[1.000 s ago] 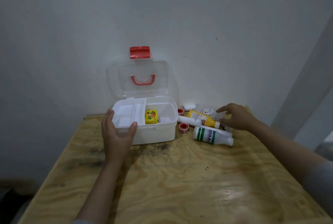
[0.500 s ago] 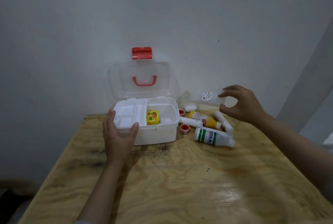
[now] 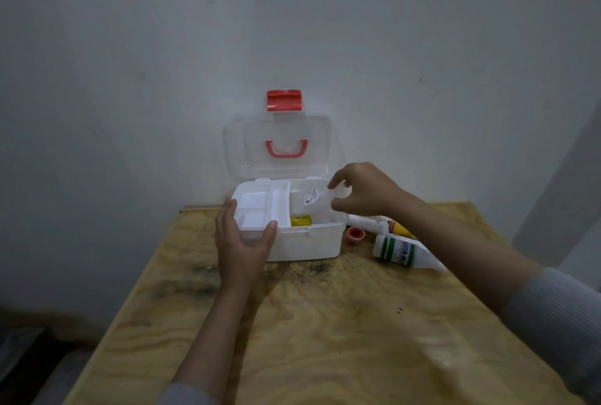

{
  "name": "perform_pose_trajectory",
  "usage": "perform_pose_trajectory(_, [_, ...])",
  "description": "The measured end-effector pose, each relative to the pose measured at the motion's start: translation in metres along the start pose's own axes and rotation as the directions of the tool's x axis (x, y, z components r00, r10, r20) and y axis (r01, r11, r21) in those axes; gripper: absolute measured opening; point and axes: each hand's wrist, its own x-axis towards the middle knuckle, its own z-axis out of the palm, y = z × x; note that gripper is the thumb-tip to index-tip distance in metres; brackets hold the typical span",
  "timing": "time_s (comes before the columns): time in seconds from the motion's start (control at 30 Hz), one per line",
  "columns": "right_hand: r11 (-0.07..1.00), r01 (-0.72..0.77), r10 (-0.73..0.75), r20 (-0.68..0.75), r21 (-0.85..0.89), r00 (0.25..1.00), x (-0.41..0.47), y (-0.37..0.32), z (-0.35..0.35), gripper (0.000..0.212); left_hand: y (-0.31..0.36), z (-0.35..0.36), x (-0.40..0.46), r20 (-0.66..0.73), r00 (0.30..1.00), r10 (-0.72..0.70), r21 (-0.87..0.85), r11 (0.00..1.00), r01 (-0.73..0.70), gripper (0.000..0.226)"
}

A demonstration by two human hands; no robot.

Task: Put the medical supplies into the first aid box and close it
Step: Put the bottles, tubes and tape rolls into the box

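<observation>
My left hand [image 3: 242, 246] braces the open first aid box [image 3: 305, 243] on the counter [image 3: 325, 333], its grip released. My right hand [image 3: 362, 191] pinches a clear packet [image 3: 310, 201] over the box's right compartment.

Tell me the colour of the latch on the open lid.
Red; the latch shows at the lid's top edge in the head view.

A single wide-angle view comes from the person's head, looking forward and down over the desk [image 3: 325, 339] toward the wall [image 3: 130, 46] behind it. It sits close, with both forearms reaching in from the bottom edge and the open box [image 3: 305, 242] near the middle. The wall fills the upper half.
</observation>
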Motion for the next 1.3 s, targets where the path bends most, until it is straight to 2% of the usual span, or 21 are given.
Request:
perform_pose_trajectory(0.13, [0.999, -0.051, 0.051, 0.11, -0.01, 0.993, 0.021, -0.003, 0.024, 0.041, 0.003, -0.001, -0.001, 0.0, 1.0, -0.002, -0.005, 1.0, 0.002, 0.083])
perform_pose_trajectory(0.37, [0.995, -0.025, 0.045, 0.204, -0.101, 0.978, 0.044, -0.008, 0.042, 0.032, -0.002, 0.002, 0.001, -0.017, 1.0, -0.001, 0.011, 1.0, 0.001, 0.082])
perform_pose_trajectory(0.63, [0.999, -0.04, 0.045, 0.152, -0.037, 0.987, 0.044, -0.013, 0.059, 0.026, -0.004, 0.003, 0.002, -0.022, 1.0, 0.018, 0.011, 1.0, -0.018, 0.082])
perform_pose_trajectory(0.9, [1.0, -0.011, 0.011, 0.194, 0.002, 0.981, 0.043, -0.012, 0.057, 0.031, -0.006, 0.003, 0.002, -0.022, 1.0, 0.015, 0.011, 1.0, -0.014, 0.082])
perform_pose_trajectory(1.0, [0.989, 0.026, -0.032, 0.043, 0.143, 0.999, 0.036, -0.008, 0.044, 0.029, -0.005, 0.003, 0.002, -0.019, 1.0, 0.023, -0.001, 1.0, -0.023, 0.08])
perform_pose_trajectory(1.13, [0.973, 0.023, 0.016, -0.166, 0.23, 0.986, 0.013, 0.011, 0.007, 0.02, -0.005, 0.003, 0.002, -0.024, 0.999, 0.027, -0.002, 1.0, -0.027, 0.08])
perform_pose_trajectory(1.2, [0.976, -0.017, 0.061, -0.194, 0.219, 0.979, -0.006, 0.028, -0.01, 0.018, -0.008, 0.003, 0.003, -0.019, 0.999, 0.036, -0.012, 0.999, -0.036, 0.081])
perform_pose_trajectory(1.3, [0.984, -0.109, 0.129, -0.139, 0.139, 0.982, -0.039, 0.056, -0.026, 0.017, -0.011, 0.004, 0.003, -0.016, 1.0, 0.024, -0.013, 1.0, -0.025, 0.081])
